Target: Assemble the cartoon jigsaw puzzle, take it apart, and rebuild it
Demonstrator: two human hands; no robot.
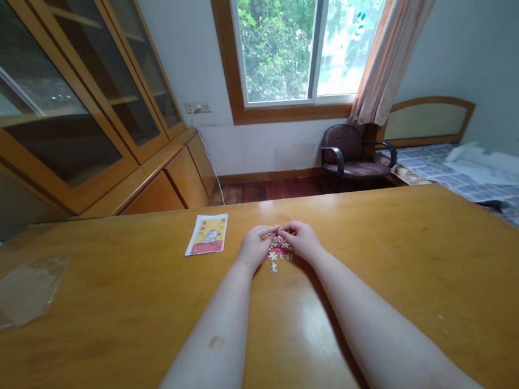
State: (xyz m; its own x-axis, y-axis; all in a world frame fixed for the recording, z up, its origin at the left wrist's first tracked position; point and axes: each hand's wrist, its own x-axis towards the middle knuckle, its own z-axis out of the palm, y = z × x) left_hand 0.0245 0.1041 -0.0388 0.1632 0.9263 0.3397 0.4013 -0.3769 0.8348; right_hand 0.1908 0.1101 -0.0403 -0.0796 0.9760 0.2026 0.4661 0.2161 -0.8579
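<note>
A small pile of jigsaw puzzle pieces [279, 250], pink and pale, lies on the wooden table between my hands. One loose pale piece [274, 268] has come to rest just on the near side of the pile. My left hand [257, 245] is at the pile's left edge, thumb and fingers pinched together over it. From the right, my right hand [301, 239] closes its fingertips in the same way, nearly meeting the left ones. Small pieces show at the fingertips, though the fingers partly hide them. Left of my hands lies a picture card [208, 233] with a white cartoon animal on yellow and pink.
A crumpled clear plastic bag [21, 294] lies at the table's left side. Beyond the wooden table [411, 290] stand a glass-door cabinet [105, 75], a dark red armchair [349, 149] and a bed [458, 163] with a checked cover. A window is straight ahead.
</note>
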